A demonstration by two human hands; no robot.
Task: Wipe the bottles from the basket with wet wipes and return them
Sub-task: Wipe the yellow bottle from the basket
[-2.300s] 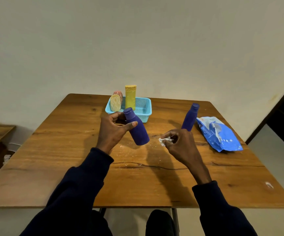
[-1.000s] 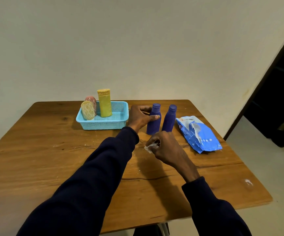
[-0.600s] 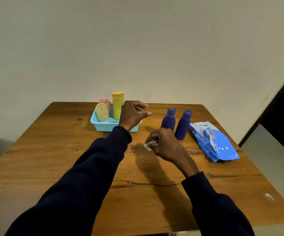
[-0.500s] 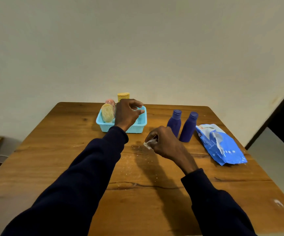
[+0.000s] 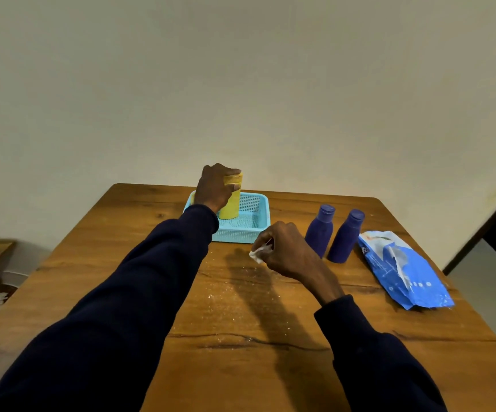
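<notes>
Table (image 5: 240, 322): wooden top that carries every item; fine pale specks lie near its middle.
Basket (image 5: 255, 224): light-blue mesh tray at 12 o'clock on the table, close to the far edge.
Yellow bottle (image 5: 231, 205): upright inside the basket, toward its 9 o'clock end. Whether its base rests on the mesh or is just lifted cannot be told.
Left hand (image 5: 217, 185): reached out to the basket, fingers curled round the yellow bottle's upper part and cap. The grasp is high, probably so the bottle can come straight up over the basket wall.
Right hand (image 5: 285, 248): held above the table just at 6 o'clock of the basket's near corner, clenched on the wipe, likely kept ready for the next bottle.
Wet wipe (image 5: 258, 253): small crumpled white wad, showing at 9 o'clock of the right hand.
Inner purple bottle (image 5: 319, 230): upright on the table at 3 o'clock of the basket, outside it.
Outer purple bottle (image 5: 346, 236): upright just at 3 o'clock of the inner one. Both are probably parked there until returned.
Wipes pack (image 5: 401, 269): blue pouch lying flat at 3 o'clock of the bottles, flap open.
</notes>
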